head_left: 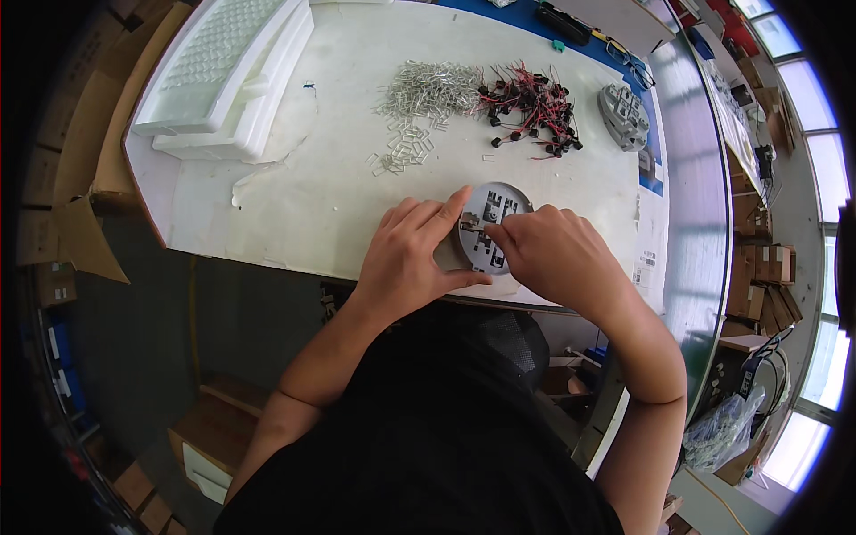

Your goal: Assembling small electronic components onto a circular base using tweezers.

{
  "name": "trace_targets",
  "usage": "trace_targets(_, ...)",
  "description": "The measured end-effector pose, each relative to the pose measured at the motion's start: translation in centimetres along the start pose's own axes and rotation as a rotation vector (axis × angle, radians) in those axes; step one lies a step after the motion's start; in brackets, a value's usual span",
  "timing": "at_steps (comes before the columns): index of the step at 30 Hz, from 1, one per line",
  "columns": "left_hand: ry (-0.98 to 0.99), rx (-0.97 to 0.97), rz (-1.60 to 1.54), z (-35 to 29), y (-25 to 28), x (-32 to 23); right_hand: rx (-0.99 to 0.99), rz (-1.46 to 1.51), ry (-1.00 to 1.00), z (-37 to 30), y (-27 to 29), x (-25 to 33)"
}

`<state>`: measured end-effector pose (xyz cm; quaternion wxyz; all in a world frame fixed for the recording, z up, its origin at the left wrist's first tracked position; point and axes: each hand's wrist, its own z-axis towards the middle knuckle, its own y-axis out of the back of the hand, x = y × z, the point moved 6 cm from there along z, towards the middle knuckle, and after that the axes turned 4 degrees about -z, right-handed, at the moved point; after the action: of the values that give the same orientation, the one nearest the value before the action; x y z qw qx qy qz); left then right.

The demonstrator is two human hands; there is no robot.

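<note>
A round grey plastic base [486,257] with black slots and small metal parts lies at the table's near edge. Around its left rim my left hand [401,254] is braced, index finger and thumb spread along the edge. My right hand [566,254] has curled fingers over the base's right side, thumb and forefinger pinched at a small metal part near its middle. The fingers hide whatever is in that pinch. Beyond the base lies a pile of U-shaped metal wire pieces [432,94]. Next to the pile are small black round components with red and black wires [535,102].
More grey plastic bases [624,118] sit at the table's right. White foam trays [209,76] are stacked at the far left, beside an open cardboard box [94,236]. Glasses [640,73] and a long black object [563,23] lie at the back on a blue mat.
</note>
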<state>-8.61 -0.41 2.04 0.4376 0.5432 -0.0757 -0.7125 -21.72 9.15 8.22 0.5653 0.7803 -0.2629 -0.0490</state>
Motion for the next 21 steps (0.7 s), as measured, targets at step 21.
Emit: trace_targets(21, 0.051, 0.029, 0.008, 0.1, -0.3, 0.4, -0.211, -0.059, 0.084, -0.9, -1.5, -1.0)
